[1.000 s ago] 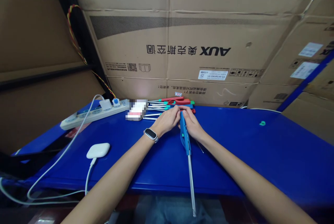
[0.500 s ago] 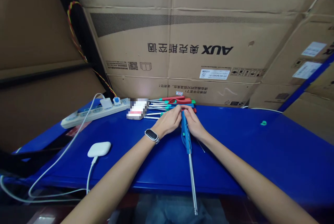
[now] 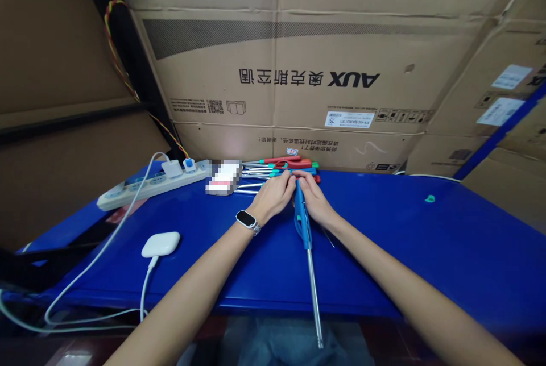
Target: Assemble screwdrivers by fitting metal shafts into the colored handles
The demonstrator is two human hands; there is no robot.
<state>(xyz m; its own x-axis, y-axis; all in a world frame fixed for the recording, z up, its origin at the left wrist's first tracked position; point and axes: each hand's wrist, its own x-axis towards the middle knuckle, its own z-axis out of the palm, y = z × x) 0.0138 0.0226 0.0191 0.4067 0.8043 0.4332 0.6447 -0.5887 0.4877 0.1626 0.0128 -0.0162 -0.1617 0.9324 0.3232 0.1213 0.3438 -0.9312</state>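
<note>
A blue long-necked lighter (image 3: 302,218) points toward me, its metal tube (image 3: 314,298) reaching past the table's front edge. My right hand (image 3: 313,198) is closed around the far end of its handle. Beside that end, my left hand (image 3: 275,192), a watch on its wrist, has its fingers curled together; what they pinch is hidden. A thin wire-like strand (image 3: 329,238) sticks out below my right hand. Just beyond both hands lies a pile of similar lighters (image 3: 281,159) with red, blue and green parts, partly covered by my fingers.
A blurred-out phone-like object (image 3: 224,177) lies left of the pile. Farther left are a white power strip (image 3: 156,185) with plugs and a white case (image 3: 161,244) on a cable. A small green piece (image 3: 430,199) rests at right. Cardboard (image 3: 307,42) walls the back.
The view has shifted very slightly. Both hands stay at the lighter's handle end, with only small finger movement.
</note>
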